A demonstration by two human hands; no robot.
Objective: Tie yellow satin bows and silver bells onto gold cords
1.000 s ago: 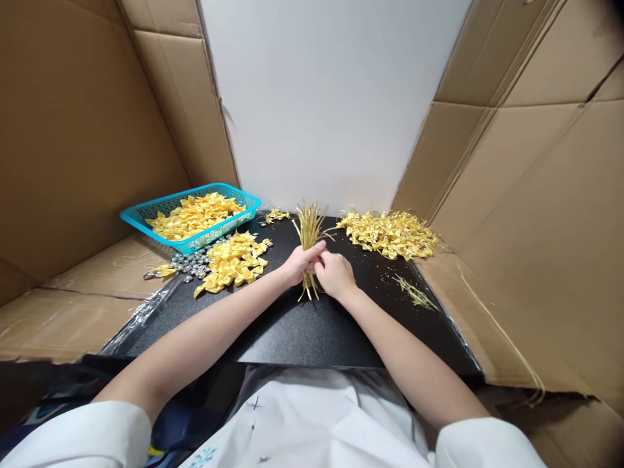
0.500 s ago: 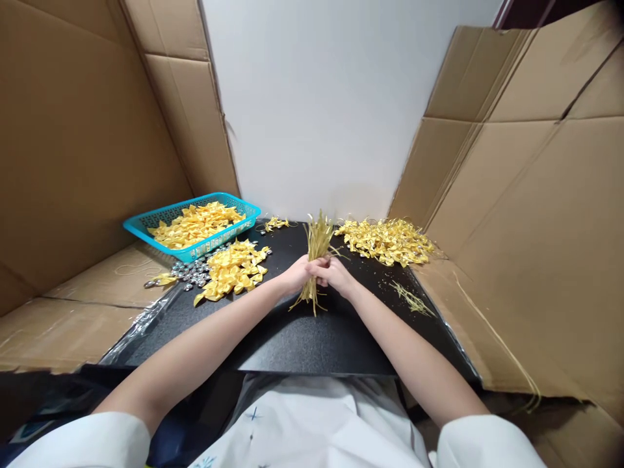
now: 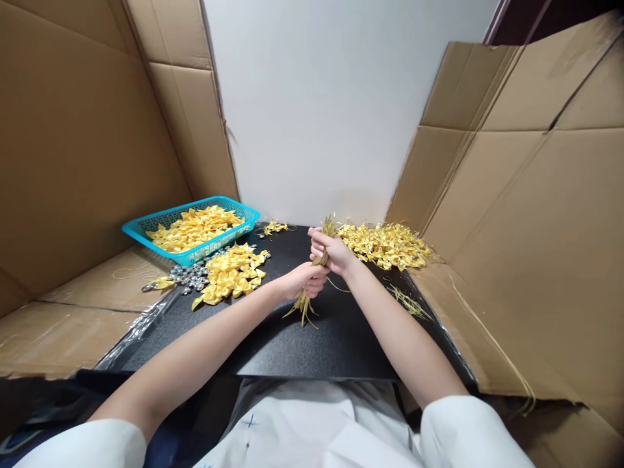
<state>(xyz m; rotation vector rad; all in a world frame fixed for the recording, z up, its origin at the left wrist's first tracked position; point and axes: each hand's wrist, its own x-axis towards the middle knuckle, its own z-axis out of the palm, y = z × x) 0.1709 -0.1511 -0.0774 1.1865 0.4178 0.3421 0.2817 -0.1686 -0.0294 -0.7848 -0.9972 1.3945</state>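
A bundle of thin yellow-green strings (image 3: 304,305) stands tilted over the middle of the black table, its loose lower ends fanned out. My left hand (image 3: 306,281) is wrapped round the lower part of the bundle. Just above it, my right hand (image 3: 332,252) grips the upper part, where short ends stick out past the fingers. One stray string loops out to the right below my right hand. The middle of the bundle is mostly hidden by my fingers.
At the back left stands a turquoise basket (image 3: 192,255) of yellow ribbon bows. Before it lie a pile of yellow bows (image 3: 233,276) and silvery bells (image 3: 194,274). At the right are a larger bow pile (image 3: 390,246) and loose strings (image 3: 409,302). Cardboard walls (image 3: 517,214) flank the table.
My right hand has moved up and now wraps the top of the bundle, while my left hand closes round it lower down. The bundle has tilted and its top spreads less.
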